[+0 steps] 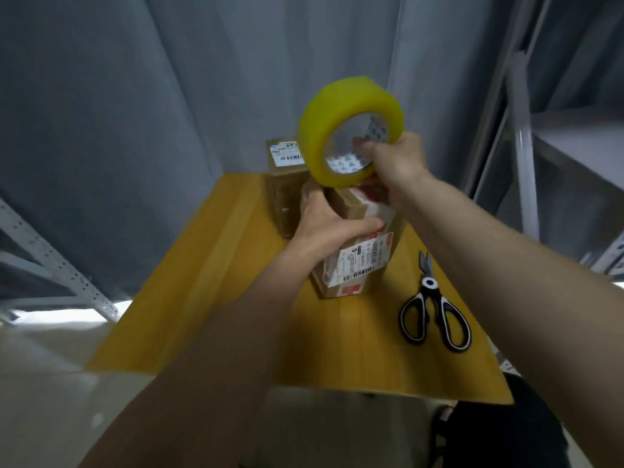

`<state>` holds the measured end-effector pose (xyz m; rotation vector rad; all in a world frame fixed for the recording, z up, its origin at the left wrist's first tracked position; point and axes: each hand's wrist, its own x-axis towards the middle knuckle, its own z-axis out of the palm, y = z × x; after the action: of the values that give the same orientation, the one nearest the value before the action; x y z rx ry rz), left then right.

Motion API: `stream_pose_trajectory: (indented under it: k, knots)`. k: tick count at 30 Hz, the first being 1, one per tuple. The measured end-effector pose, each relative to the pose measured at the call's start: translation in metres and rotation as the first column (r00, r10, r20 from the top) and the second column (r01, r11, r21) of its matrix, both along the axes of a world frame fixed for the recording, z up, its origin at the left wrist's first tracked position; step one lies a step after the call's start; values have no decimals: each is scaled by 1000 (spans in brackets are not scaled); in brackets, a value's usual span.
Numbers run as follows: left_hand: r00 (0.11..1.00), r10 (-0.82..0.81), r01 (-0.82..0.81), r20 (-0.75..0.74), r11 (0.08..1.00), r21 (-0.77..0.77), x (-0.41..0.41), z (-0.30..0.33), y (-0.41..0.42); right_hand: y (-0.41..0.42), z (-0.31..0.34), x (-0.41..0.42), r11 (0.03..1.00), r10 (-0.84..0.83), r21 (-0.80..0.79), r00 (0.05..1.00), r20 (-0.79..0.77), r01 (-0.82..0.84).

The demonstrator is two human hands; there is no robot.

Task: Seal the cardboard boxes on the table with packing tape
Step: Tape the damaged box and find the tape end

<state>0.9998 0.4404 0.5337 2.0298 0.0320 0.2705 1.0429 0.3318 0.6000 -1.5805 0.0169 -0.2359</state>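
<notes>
A cardboard box (358,261) with white shipping labels lies on the yellow wooden table (236,282). My left hand (324,221) rests on the box's far end, thumb stretched across its top. My right hand (398,160) grips a yellow roll of packing tape (324,130) by its rim, fingers through the core, held in the air just above the box's far end. A second, taller cardboard box (283,184) with a white label stands behind, partly hidden by the roll and my left hand.
Black and white scissors (435,309) lie shut on the table to the right of the box. Grey curtains hang behind the table. Metal shelving (526,136) stands at the right and a metal frame (60,265) at the left.
</notes>
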Motion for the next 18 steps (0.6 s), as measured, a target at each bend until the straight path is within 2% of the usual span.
stream_pose_trajectory:
  k: [3,6,8,11,18]
  knots:
    - [997,-71,75,36,986,-146,-5,1,17,21,-4,0,997,33,-64,999,13,-33]
    - [996,-91,87,-14,980,-177,-11,-3,36,34,-4,3,969,85,-235,996,8,-80]
    - [998,-58,55,-10,981,-186,-13,-8,46,36,-4,4,946,62,-318,998,-19,-65]
    - [1000,-22,19,-17,986,-168,-16,-11,53,30,-4,7,963,18,-270,999,-36,-27]
    - [996,-75,64,-48,977,-205,-15,-15,62,-4,2,7,980,-31,-197,1000,-4,29]
